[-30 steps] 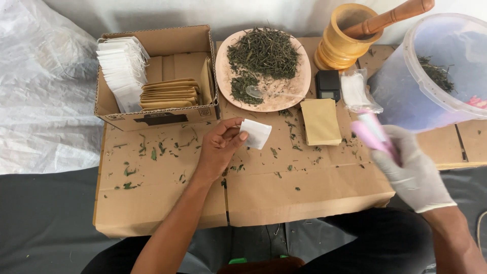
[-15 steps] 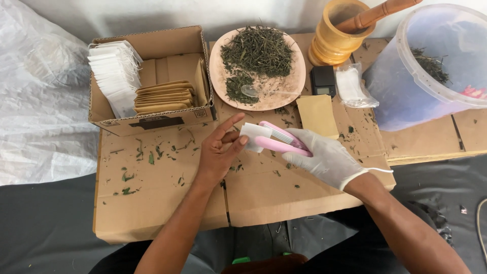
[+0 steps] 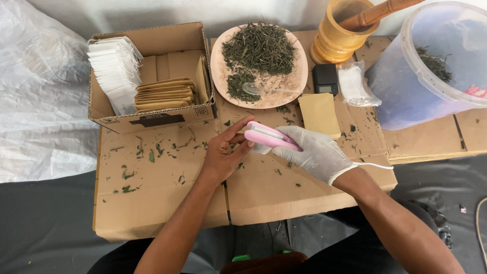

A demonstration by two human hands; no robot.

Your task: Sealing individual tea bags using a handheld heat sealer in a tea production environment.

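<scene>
left hand [image 3: 223,152]: bare, index finger extended, other fingers pinching white sachet [image 3: 261,148] | right hand [image 3: 314,152]: gloved, wrapped around pink sealer [image 3: 269,137], clamped over sachet

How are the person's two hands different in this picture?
The right hand wears a white glove; the left hand is bare. The right hand grips a pink clamp tool, while the left hand pinches a small white bag at the tool's tip. Both hover over the cardboard surface, close together.
</scene>
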